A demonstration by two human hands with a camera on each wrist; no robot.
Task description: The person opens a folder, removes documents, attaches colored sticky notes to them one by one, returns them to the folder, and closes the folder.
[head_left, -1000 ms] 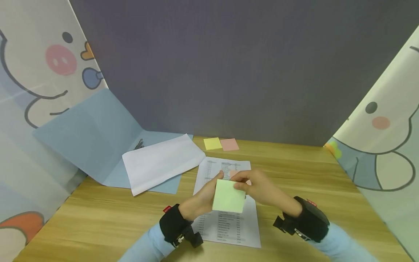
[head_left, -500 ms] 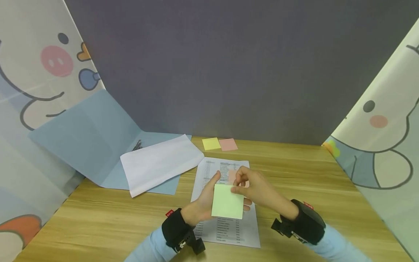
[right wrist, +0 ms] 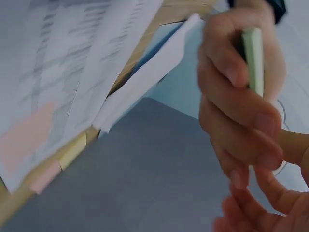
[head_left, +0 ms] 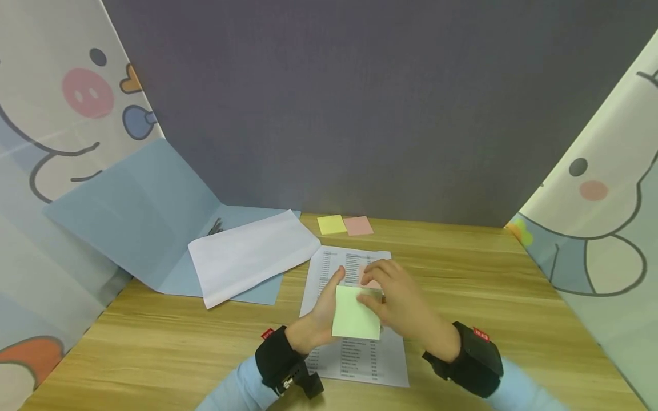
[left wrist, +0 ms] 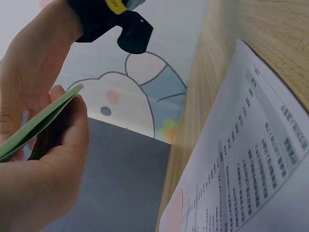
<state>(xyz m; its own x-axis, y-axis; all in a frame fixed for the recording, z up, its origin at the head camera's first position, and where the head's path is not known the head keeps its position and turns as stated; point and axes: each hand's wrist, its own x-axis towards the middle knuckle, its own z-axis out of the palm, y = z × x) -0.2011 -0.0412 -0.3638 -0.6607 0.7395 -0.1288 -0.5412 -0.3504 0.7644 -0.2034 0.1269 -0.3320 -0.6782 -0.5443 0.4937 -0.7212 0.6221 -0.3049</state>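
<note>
A pale green sticky note pad (head_left: 354, 314) is held over the printed sheet (head_left: 360, 365) by my left hand (head_left: 321, 314). In the right wrist view, my left fingers curl round the back of the green pad (right wrist: 254, 58). The thumb of my right hand (head_left: 401, 297) touches the pad's upper right part, while its bent fingers arch above the far edge, apart from the thumb. In the left wrist view, the upper leaf of the pad (left wrist: 43, 121) stands slightly away from those below.
An open blue folder (head_left: 144, 211) stands at the left, with a blank white sheet (head_left: 252, 257) across it. Yellow (head_left: 331, 224) and pink (head_left: 358, 225) sticky notes lie by the back wall. Another pink note (right wrist: 29, 135) is on the printed sheet.
My right hand has let go of the pad's upper edge, and its fingers have spread. The pad has moved slightly down and left since the first frame.
</note>
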